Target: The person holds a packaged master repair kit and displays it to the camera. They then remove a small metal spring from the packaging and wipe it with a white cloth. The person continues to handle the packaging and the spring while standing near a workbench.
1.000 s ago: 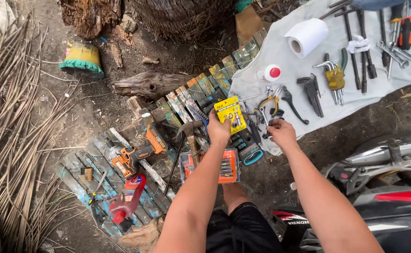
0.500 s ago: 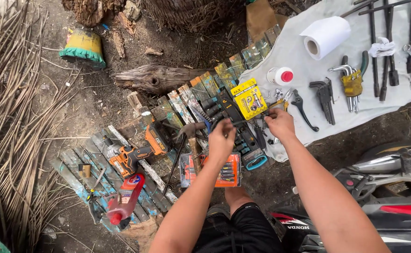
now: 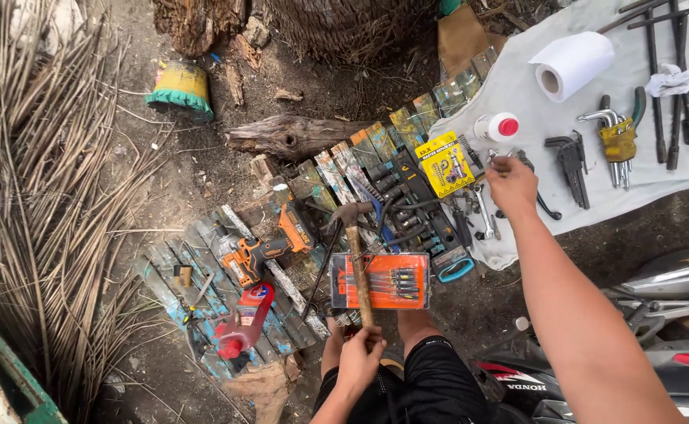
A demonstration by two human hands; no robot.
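My left hand [image 3: 360,355] is close to my body, gripping the end of a hammer's wooden handle [image 3: 358,275]. The handle runs up over an orange screwdriver pack [image 3: 391,281]. The hammer's metal head [image 3: 350,212] rests by a black socket tray [image 3: 416,206]. My right hand [image 3: 511,184] reaches over the white cloth [image 3: 517,94]. Its fingers are pinched on a small metal tool beside a yellow package [image 3: 444,162] and dark pliers [image 3: 544,206]. What exactly the fingers hold is too small to tell.
On the cloth lie a paper roll [image 3: 572,63], a red-capped white can [image 3: 497,126], hex keys [image 3: 572,161] and long wrenches [image 3: 658,86]. An orange drill [image 3: 272,243] and a red bottle [image 3: 242,323] lie on painted planks. A log [image 3: 297,135] lies behind and a motorcycle [image 3: 658,314] stands at right.
My left hand has pulled back from the yellow package toward my body and taken the hammer's handle. My right hand has moved up and right over the cloth. The view has shifted.
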